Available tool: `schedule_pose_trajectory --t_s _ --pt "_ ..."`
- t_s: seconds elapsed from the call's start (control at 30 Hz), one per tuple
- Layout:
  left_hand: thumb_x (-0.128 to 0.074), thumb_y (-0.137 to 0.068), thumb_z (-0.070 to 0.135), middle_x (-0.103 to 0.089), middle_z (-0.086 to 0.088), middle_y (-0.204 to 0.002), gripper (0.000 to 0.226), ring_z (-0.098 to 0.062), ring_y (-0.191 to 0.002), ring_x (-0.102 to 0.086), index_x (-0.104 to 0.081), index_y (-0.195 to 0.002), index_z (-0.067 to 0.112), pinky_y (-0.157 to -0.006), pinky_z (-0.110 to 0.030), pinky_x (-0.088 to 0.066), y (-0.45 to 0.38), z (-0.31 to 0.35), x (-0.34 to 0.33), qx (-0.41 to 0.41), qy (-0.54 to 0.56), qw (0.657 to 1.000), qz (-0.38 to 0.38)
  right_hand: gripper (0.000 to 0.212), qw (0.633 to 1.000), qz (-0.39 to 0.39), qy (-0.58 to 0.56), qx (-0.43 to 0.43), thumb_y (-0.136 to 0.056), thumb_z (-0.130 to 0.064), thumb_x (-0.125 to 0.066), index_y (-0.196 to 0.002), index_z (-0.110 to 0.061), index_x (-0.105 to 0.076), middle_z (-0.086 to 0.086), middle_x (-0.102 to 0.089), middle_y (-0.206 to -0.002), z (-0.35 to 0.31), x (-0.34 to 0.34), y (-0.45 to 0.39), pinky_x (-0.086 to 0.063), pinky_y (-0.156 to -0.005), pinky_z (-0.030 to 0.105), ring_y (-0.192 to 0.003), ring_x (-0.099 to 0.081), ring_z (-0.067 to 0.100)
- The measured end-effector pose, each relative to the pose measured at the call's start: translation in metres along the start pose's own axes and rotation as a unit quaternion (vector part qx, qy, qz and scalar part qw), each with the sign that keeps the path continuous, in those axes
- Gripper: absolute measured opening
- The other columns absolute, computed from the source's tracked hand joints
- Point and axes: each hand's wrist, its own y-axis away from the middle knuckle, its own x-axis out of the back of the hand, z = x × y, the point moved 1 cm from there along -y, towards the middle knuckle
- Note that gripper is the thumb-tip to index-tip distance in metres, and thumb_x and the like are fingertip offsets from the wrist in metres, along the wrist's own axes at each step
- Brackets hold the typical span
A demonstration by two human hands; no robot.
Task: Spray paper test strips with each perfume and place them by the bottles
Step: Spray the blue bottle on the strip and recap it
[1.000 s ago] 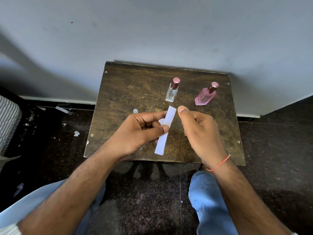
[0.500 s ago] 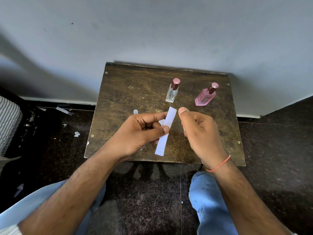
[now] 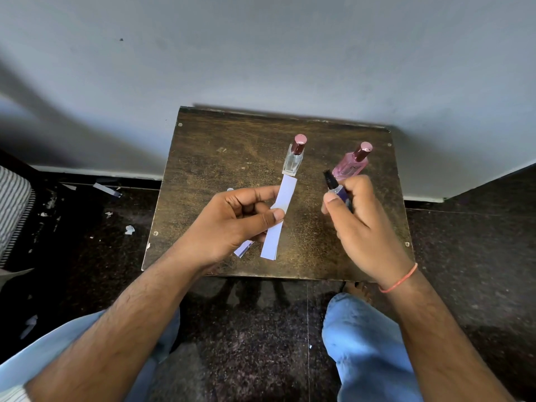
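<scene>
My left hand [image 3: 235, 220] pinches a white paper test strip [image 3: 280, 216] between thumb and fingers, held upright over the small wooden table [image 3: 220, 158]. More strips [image 3: 243, 249] poke out below that hand. My right hand [image 3: 359, 224] grips a slim dark blue perfume sprayer [image 3: 336, 187] with a black nozzle, tilted toward the strip and a little apart from it. A clear bottle [image 3: 293, 160] with a rose cap stands just beyond the strip's top. A pink bottle [image 3: 351, 165] with a rose cap stands to its right, behind my right hand.
The table stands against a pale wall [image 3: 261, 53]. Paper scraps [image 3: 107, 190] lie on the dark floor at the left. A striped object [image 3: 13, 210] is at the far left edge. My knees in blue jeans [image 3: 365, 343] are below the table's front edge.
My right hand, earlier closed near the strip, has shifted right and now shows a dark blue sprayer with its nozzle raised. The strip is tipped slightly toward the clear bottle.
</scene>
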Motion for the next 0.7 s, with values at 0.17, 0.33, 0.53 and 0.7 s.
schedule_pose_trajectory --t_s 0.17,0.33,0.53,0.7 --pt "-0.079 -0.087 0.02 -0.07 0.002 -0.081 0.037 -0.013 -0.084 -0.067 -0.08 -0.124 0.02 -0.074 -0.024 -0.06 0.0 -0.002 0.005 0.011 0.014 1.0 0.017 0.024 0.993 0.005 0.099 0.06 -0.101 -0.036 -0.07 -0.111 -0.015 -0.069 -0.006 -0.063 -0.111 0.013 0.011 -0.002 -0.054 -0.08 0.032 -0.098 -0.064 0.014" --pt "-0.08 -0.084 0.027 -0.068 0.0 -0.082 0.037 -0.01 -0.082 -0.067 -0.082 -0.121 0.024 -0.073 -0.024 -0.059 -0.002 -0.003 0.005 0.015 0.016 1.0 0.02 0.025 0.994 -0.001 0.099 0.051 -0.093 -0.027 -0.084 -0.118 -0.021 -0.08 -0.012 -0.071 -0.115 0.019 0.016 -0.002 -0.053 -0.078 0.02 -0.097 -0.07 0.009" --pt "-0.081 -0.083 0.027 -0.071 0.0 -0.082 0.033 -0.01 -0.081 -0.069 -0.084 -0.116 0.025 -0.071 -0.024 -0.06 -0.002 -0.004 0.005 0.02 0.017 0.999 0.031 0.03 0.993 -0.021 0.108 0.037 -0.092 -0.022 -0.086 -0.121 -0.029 -0.082 -0.017 -0.077 -0.114 0.02 0.02 -0.001 -0.058 -0.086 0.028 -0.099 -0.072 0.005" --pt "-0.08 -0.084 0.025 -0.073 -0.009 -0.089 0.034 -0.021 -0.088 -0.07 -0.083 -0.118 0.021 -0.078 -0.032 -0.064 -0.003 -0.005 0.009 0.024 0.021 0.999 0.04 0.032 0.99 -0.024 0.138 0.03 -0.091 -0.024 -0.087 -0.122 -0.03 -0.082 -0.019 -0.076 -0.115 0.021 0.019 -0.002 -0.054 -0.088 0.019 -0.104 -0.069 -0.003"
